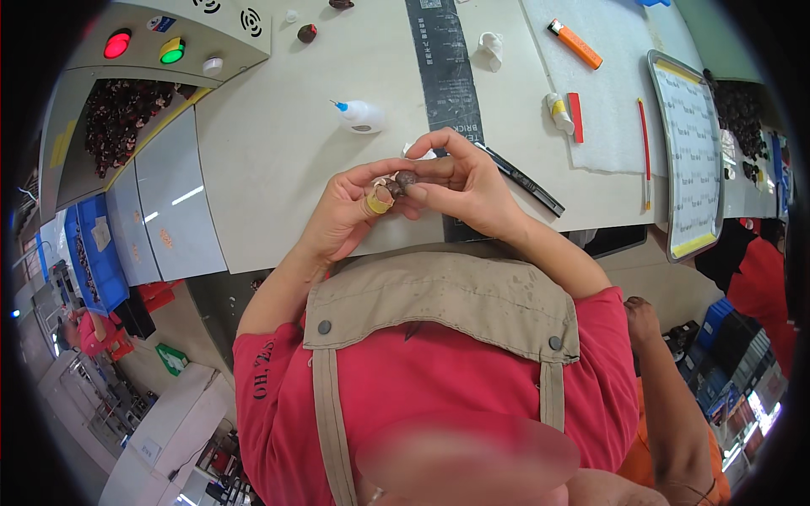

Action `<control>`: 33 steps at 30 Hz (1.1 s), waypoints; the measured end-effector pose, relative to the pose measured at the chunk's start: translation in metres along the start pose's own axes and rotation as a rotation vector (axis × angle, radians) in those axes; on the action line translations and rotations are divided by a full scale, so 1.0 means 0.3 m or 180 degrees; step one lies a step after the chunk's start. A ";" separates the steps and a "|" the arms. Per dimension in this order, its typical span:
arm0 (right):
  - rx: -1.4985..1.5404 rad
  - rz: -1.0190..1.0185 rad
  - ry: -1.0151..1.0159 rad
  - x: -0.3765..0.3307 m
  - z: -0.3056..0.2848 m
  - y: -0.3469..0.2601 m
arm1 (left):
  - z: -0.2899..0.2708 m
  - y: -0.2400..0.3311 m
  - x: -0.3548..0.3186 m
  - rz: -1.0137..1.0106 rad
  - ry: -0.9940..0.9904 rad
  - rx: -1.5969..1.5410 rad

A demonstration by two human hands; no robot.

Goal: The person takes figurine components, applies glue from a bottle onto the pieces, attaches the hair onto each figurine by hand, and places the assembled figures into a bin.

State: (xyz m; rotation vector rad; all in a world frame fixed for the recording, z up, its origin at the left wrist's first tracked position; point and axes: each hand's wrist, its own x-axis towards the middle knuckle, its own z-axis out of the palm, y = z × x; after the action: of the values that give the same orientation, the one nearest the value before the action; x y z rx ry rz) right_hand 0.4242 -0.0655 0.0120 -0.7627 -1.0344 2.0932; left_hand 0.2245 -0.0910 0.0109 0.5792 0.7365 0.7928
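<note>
Desk (278, 126), hands at work | Left hand (344, 201) and right hand (474, 190) pinch a dark-brown knobbly piece (406, 179) between them, above the desk's near edge | Piece apparently mid-handling; finish untellable | Reddish-brown piece (307, 33) lies loose, a dark heap (126, 122) fills the machine opening | Squeeze bottle (363, 117) stands beyond; black slim tool (525, 180) lies beside right forearm, seemingly unobstructive

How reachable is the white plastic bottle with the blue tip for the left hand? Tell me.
Probably yes: the bottle sits just beyond the left hand with nothing between, though the hand holds a small rounded dark brown piece.
</note>
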 end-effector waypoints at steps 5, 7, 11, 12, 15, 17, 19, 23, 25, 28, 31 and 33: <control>-0.0069 -0.0100 0.0025 0.001 0.001 -0.001 | 0.030 0.012 0.006 0.0016 0.0229 0.0221; 0.0028 -0.0235 0.0073 0.007 0.007 0.003 | 0.046 0.024 0.002 0.0234 0.0263 0.0394; 0.0034 -0.0389 0.0152 0.022 0.015 0.011 | 0.078 0.050 -0.029 0.0694 0.0650 0.1776; 0.0223 -0.0197 0.0140 0.022 0.009 0.009 | 0.081 0.059 -0.034 0.1059 0.0636 0.2709; 0.0352 0.0001 0.0104 0.019 0.000 0.012 | 0.095 0.071 -0.042 0.1568 0.0576 0.3991; 0.0300 -0.0003 0.0088 0.019 -0.002 0.019 | 0.105 0.072 -0.044 0.1708 0.0524 0.4346; 0.0436 -0.0027 0.0072 0.018 -0.002 0.029 | 0.116 0.060 -0.045 0.1651 0.0902 0.4417; 0.0833 0.0096 -0.0040 0.012 -0.001 0.048 | 0.109 0.038 -0.010 0.2314 0.1043 0.4502; 0.1367 0.0115 -0.0062 0.003 0.004 0.057 | 0.108 0.023 -0.009 0.2314 0.1055 0.4126; 0.1491 0.0138 -0.0025 -0.003 0.005 0.069 | 0.102 0.008 0.000 0.2359 0.1046 0.4046; 0.1531 0.0099 -0.0103 -0.002 -0.001 0.078 | 0.097 -0.002 0.001 0.1964 0.0910 0.3415; 0.1500 0.0119 -0.0091 0.001 -0.004 0.082 | 0.088 0.001 0.002 0.1944 0.0834 0.3539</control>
State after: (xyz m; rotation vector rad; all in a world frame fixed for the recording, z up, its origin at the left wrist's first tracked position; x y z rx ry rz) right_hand 0.4173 -0.0760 -0.0092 -0.5168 -0.5058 2.2614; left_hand 0.2451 -0.0954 0.0271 1.7837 1.2632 0.9867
